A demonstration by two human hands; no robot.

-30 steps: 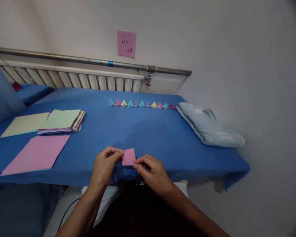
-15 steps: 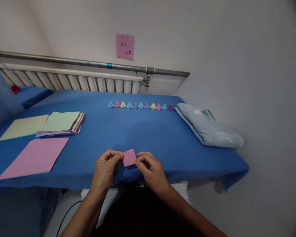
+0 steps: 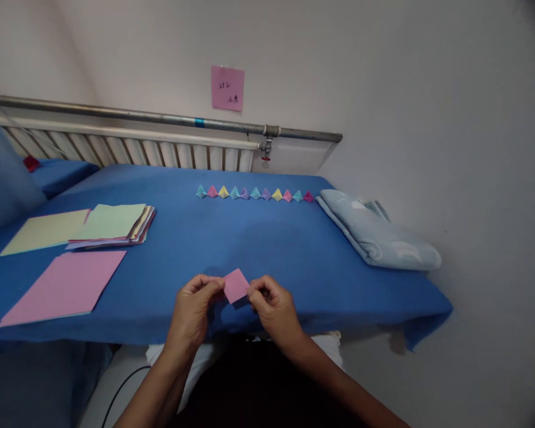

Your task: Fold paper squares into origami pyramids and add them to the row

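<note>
A small pink square of folded paper [image 3: 236,286] is held up over the front part of the blue-covered table [image 3: 169,238]. My left hand [image 3: 195,306] pinches its left corner between thumb and fingers. At the opposite corner, my right hand [image 3: 274,308] is closed in a pinch on the same paper. Farther back lies a row of small folded paper pieces [image 3: 255,194] in blue, pink, yellow and purple.
To the left lie a stack of coloured paper [image 3: 116,222], a pale yellow sheet [image 3: 44,232] and larger pink sheets [image 3: 65,288]. A folded light-blue blanket [image 3: 378,232] rests at the right. Behind the table are a radiator [image 3: 160,152] and a pipe [image 3: 134,114].
The pink paper has turned slightly between my hands. My right hand's fingers have closed in more tightly at its right corner. The whole view has shifted a little.
</note>
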